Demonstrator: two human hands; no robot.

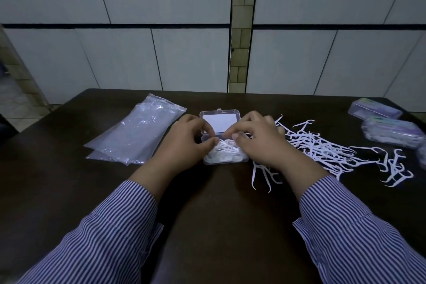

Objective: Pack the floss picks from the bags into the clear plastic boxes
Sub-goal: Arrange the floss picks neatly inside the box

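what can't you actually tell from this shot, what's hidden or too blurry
- Head view: how full the open clear box is; the left hand and right hand cover much of it.
- Whether the fingers pinch a pick or only press the picks down; too small to tell.
- Contents of the closed boxes at far right: blurred, one cut by the edge.
- Whether the plastic bags still hold picks: glare hides it.
- The count of loose floss picks: tangled, partly under the right hand.

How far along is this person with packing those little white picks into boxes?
Partway. Done: two closed boxes sit at the far right, apparently filled, and the bags on the left look flat and emptied. In hand: the left hand and right hand are settling picks into the open box, already quite full. Left: a sizeable loose pile of picks on the table.
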